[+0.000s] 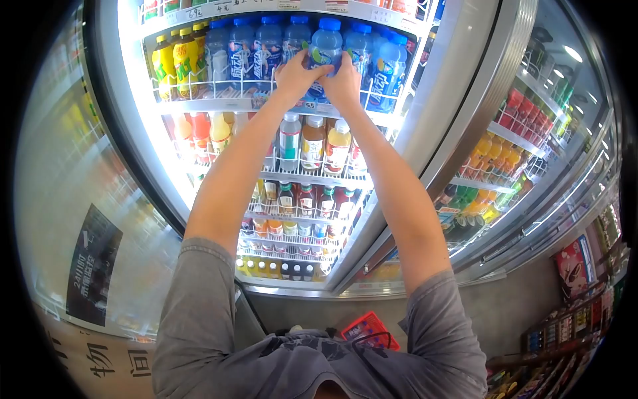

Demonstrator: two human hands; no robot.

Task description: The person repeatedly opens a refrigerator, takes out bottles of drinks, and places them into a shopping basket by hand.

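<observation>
Both my arms reach up to a shelf in a lit drinks fridge. Between my hands is a blue-capped drink bottle [327, 41], upright at the shelf's front. My left hand [297, 76] wraps its left side, with the thumb across the front. On the other side my right hand [342, 81] closes round the bottle; some of its fingers are hidden behind. More blue drink bottles [268, 45] stand in rows to the left, and another blue bottle [387, 73] is at the right. A white wire rail [219, 90] runs along the shelf front.
Yellow bottles [186, 56] fill the shelf's left end. Lower shelves hold juice bottles [337, 143] and smaller ones. At the left is a glass door [66, 186], swung open. Another fridge door frame [458, 120] stands right. A red basket [372, 329] sits on the floor by me.
</observation>
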